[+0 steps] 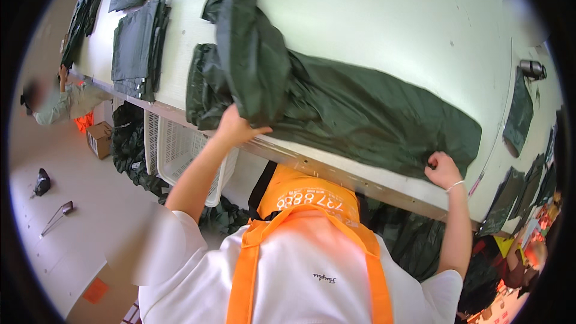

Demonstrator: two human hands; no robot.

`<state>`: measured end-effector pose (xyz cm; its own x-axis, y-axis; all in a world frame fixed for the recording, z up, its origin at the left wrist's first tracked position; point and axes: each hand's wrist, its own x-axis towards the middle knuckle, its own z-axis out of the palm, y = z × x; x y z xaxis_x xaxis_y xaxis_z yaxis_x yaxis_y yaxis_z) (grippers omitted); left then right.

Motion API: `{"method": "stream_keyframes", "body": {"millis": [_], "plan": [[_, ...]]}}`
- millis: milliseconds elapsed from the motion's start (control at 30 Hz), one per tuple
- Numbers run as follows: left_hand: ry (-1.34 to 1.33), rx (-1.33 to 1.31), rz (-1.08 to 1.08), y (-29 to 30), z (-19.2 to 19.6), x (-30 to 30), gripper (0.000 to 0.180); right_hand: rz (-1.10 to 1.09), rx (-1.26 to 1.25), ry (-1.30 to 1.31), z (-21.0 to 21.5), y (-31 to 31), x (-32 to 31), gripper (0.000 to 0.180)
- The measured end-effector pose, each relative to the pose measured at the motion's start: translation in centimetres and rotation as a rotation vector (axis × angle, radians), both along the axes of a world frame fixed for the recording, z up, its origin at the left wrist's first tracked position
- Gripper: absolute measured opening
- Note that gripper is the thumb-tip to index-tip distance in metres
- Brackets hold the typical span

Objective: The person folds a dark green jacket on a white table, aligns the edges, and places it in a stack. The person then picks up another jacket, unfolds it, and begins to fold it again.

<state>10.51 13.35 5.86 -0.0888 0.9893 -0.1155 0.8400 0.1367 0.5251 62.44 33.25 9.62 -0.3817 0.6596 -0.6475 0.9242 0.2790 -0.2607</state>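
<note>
A dark green, slightly shiny garment [360, 99] lies lengthwise along the front of the pale table, one end lying to the right. On its left part, a bunched section stands up and extends toward the far side. My left hand [235, 128] touches the base of this section near the table's front edge; its thumb is stretched out to the right, and the fabric partly hides the other fingers. At the lower right corner, my right hand [443, 171] is closed on the garment's near edge. I cannot tell what kind of garment it is.
Folded dark green pieces [139, 45] are stacked on the table [372, 18] to the left. White plastic baskets [180, 150] stand below its front edge, near heaped dark fabric [129, 138]. A cardboard box [99, 140] and another person [57, 102] are at far left.
</note>
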Motion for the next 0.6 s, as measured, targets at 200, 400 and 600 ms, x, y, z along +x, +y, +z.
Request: {"method": "stream_keyframes", "body": {"millis": [200, 400, 600], "plan": [[-0.014, 0.083, 0.089, -1.3, -1.7, 1.0, 0.061, 0.340, 0.529, 0.563, 6.1, 9.4, -25.5, 0.022], [-0.006, -0.100, 0.098, -0.8, -2.0, 1.3, 0.057, 0.749, 0.760, 0.853, 0.3, 8.6, -58.3, 0.020], [-0.172, -0.035, 0.149, -1.2, -1.4, 0.6, 0.057, 0.452, 0.303, 0.463, -1.8, 16.6, -58.5, 0.029]]}}
